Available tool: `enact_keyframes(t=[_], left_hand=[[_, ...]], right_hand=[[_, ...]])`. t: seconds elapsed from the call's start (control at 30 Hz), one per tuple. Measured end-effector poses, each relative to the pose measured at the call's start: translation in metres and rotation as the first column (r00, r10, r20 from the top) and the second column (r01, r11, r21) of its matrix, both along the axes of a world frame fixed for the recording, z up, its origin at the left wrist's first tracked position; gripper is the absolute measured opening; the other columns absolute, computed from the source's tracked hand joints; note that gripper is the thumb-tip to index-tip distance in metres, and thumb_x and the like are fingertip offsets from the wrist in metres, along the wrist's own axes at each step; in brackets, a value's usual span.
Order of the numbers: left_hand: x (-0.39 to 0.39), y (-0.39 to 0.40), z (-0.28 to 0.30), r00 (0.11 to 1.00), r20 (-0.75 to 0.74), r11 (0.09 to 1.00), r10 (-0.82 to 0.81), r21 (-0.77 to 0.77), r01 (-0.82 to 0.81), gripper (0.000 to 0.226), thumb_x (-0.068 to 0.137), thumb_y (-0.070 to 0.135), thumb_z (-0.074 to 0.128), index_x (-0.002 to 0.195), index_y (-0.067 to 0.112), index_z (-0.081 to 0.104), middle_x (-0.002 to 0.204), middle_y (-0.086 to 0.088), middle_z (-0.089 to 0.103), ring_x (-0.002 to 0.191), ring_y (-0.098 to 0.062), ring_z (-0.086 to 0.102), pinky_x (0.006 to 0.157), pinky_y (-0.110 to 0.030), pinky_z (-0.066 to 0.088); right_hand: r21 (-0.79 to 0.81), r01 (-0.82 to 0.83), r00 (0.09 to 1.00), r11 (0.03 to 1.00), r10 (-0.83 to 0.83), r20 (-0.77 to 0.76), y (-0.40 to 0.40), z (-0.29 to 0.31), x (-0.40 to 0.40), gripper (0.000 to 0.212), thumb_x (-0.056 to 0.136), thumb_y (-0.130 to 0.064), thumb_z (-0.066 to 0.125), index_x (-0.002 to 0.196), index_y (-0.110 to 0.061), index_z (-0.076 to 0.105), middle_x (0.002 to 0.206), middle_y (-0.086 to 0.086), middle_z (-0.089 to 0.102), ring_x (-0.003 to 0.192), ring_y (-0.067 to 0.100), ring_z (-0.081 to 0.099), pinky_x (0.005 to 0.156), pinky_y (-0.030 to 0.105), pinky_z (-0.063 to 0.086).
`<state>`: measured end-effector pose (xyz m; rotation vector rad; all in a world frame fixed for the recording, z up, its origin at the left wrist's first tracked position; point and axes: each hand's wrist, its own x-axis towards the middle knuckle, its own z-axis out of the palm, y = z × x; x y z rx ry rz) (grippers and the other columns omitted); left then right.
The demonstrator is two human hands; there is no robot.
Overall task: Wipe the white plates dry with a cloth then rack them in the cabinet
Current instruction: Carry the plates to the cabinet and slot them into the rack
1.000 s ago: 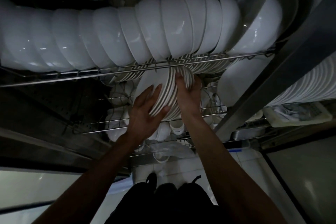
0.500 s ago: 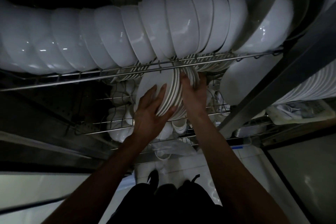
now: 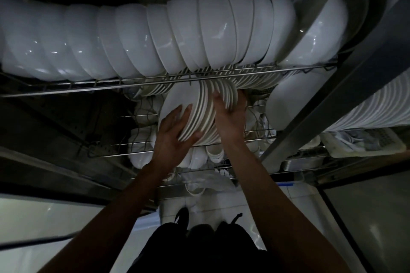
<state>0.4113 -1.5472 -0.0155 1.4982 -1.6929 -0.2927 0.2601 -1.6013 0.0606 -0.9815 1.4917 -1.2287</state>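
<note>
Just below the steel wire rack rail (image 3: 155, 82), the stack of thin white round plates (image 3: 199, 115) stands on edge. The left hand (image 3: 175, 137) presses flat with fingers spread; the right hand (image 3: 230, 117) seemingly cups the far side (dim view). Ease each rim squarely into a slot.

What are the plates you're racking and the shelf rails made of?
The round white plates look like glazed ceramic, possibly melamine: smooth, with ridged rims. The silver wire shelf rail looks like bare polished steel: thin rods catching highlights.
</note>
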Motion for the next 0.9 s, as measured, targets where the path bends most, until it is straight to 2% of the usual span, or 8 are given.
enact_keyframes(t=[0.17,0.27,0.37,0.53,0.73,0.9], left_hand=[[0.004,0.002,-0.003,0.999,0.043,0.999,0.015,-0.035,-0.014,0.070,0.089,0.049,0.067,0.148,0.016,0.049,0.152,-0.012,0.046,0.138,-0.028,0.047,0.109,-0.050,0.043],[0.005,0.003,-0.007,0.997,0.074,0.999,0.004,-0.032,-0.002,0.072,0.088,0.048,0.068,0.150,0.017,0.046,0.154,-0.012,0.043,0.140,-0.028,0.044,0.110,-0.051,0.041],[0.008,0.003,-0.010,0.996,0.091,1.000,-0.003,-0.029,0.006,0.074,0.089,0.052,0.066,0.151,0.018,0.044,0.156,-0.010,0.041,0.142,-0.026,0.041,0.112,-0.051,0.039],[0.016,0.004,-0.018,0.994,0.110,1.000,-0.024,-0.014,0.026,0.073,0.092,0.061,0.058,0.152,0.021,0.043,0.158,-0.007,0.038,0.145,-0.023,0.038,0.114,-0.051,0.038],[0.033,0.005,-0.030,0.973,0.233,1.000,-0.007,-0.010,0.009,0.073,0.094,0.065,0.051,0.151,0.019,0.045,0.158,-0.009,0.039,0.142,-0.029,0.041,0.115,-0.048,0.036],[0.032,0.007,-0.029,0.973,0.231,1.000,-0.004,-0.020,0.009,0.074,0.094,0.065,0.050,0.150,0.018,0.046,0.157,-0.010,0.040,0.141,-0.030,0.042,0.117,-0.043,0.034]], right_hand=[[-0.013,-0.029,0.999,0.999,0.030,0.019,0.001,-0.002,-0.002,0.076,0.092,-0.043,0.071,0.154,-0.028,0.030,0.149,-0.004,0.047,0.134,0.017,0.046,0.102,0.021,0.035],[-0.004,-0.058,0.998,0.998,0.058,0.032,0.004,-0.006,-0.007,0.071,0.097,-0.048,0.061,0.157,-0.031,0.026,0.157,-0.006,0.039,0.141,0.018,0.040,0.108,0.024,0.032],[-0.031,-0.078,0.996,0.996,0.079,0.032,0.008,-0.010,-0.009,0.065,0.102,-0.043,0.052,0.159,-0.029,0.022,0.163,-0.005,0.030,0.147,0.018,0.032,0.114,0.026,0.028],[-0.042,-0.109,0.992,0.993,0.111,0.067,0.006,-0.016,-0.015,0.067,0.102,-0.042,0.054,0.159,-0.030,0.021,0.162,-0.005,0.031,0.146,0.017,0.034,0.119,0.033,0.031],[-0.031,-0.125,0.987,0.992,0.127,0.100,0.002,-0.024,-0.019,0.064,0.106,-0.040,0.047,0.160,-0.027,0.017,0.164,-0.001,0.028,0.148,0.019,0.032,0.122,0.040,0.029],[-0.008,-0.127,0.982,0.992,0.127,0.140,0.000,-0.024,-0.022,0.062,0.106,-0.036,0.048,0.160,-0.030,0.018,0.163,0.000,0.031,0.146,0.020,0.035,0.121,0.040,0.031]])
